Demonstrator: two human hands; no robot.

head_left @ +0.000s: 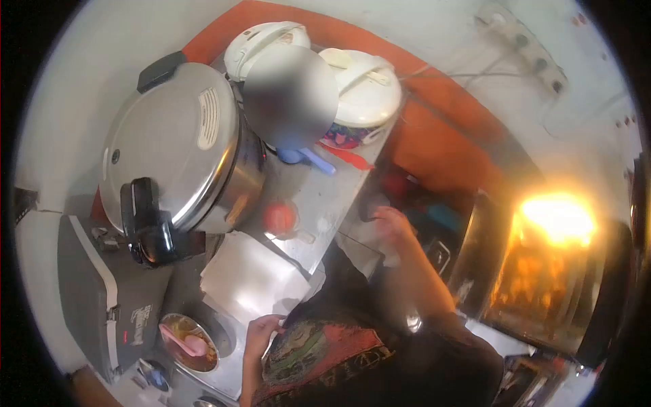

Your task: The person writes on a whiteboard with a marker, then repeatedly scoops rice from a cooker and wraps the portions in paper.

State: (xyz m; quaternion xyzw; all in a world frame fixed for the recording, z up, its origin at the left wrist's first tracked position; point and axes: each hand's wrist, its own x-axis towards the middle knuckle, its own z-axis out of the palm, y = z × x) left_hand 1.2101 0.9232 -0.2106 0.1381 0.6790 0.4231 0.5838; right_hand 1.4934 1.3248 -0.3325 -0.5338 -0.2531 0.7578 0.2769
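My left hand (263,334) touched the white sheets (249,277); my right hand (392,224) was blurred. I couldn't tell how far either's fingers were closed. The grey case (88,298) bore an illegible logo.

left hand (261,334): touches white paper stack (247,275) | right hand (393,224): blurred, beside desk (325,197) edge | steel cooker (176,146): behind stack

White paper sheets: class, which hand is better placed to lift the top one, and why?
Probably left. The left hand sits at the near corner of the white paper sheets; the right hand reaches past the steel counter, farther off.
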